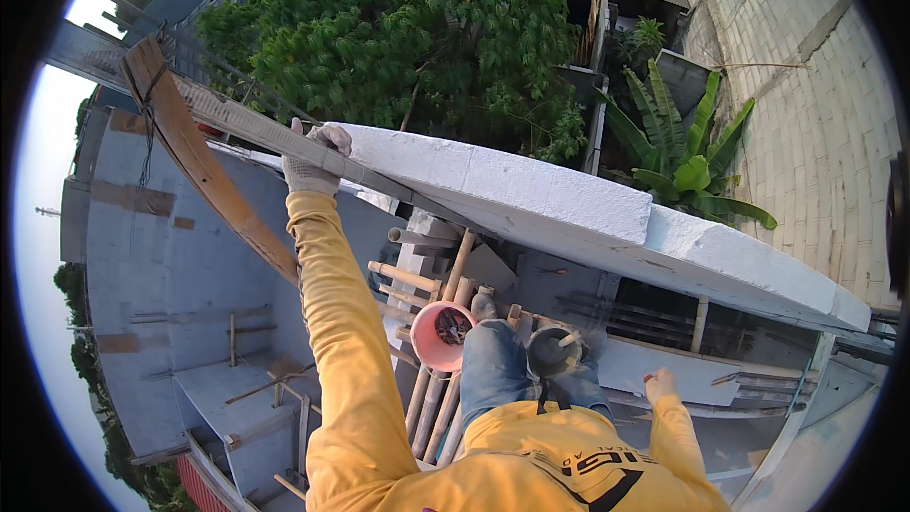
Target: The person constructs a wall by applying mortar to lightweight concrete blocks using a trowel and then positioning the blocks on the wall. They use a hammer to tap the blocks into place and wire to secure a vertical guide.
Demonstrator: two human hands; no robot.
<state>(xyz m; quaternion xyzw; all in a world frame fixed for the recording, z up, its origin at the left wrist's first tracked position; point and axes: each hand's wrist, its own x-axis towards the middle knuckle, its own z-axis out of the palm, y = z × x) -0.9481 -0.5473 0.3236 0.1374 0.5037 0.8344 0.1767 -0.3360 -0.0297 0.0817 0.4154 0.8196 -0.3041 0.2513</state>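
Note:
My left hand (318, 159), in a pale work glove, reaches forward and is closed around a long grey beam (256, 133). The beam runs from the far left down to the white block wall (540, 185). My right hand (661, 385) is low at my right side, its fingers curled in; whether anything is in them I cannot make out. In front of my lap sits a dark bucket (544, 367) with a pale, handle-like piece (570, 339) sticking out. A pink bucket (433, 353) with dark bits inside stands beside my left knee.
Bamboo poles (444, 417) form a platform beneath me, high above lower floors. A curved brown plank (194, 156) is tied across the beam at left. Beyond the wall are a leafy tree (408, 38), a banana plant (678, 147) and a tall block wall (806, 85).

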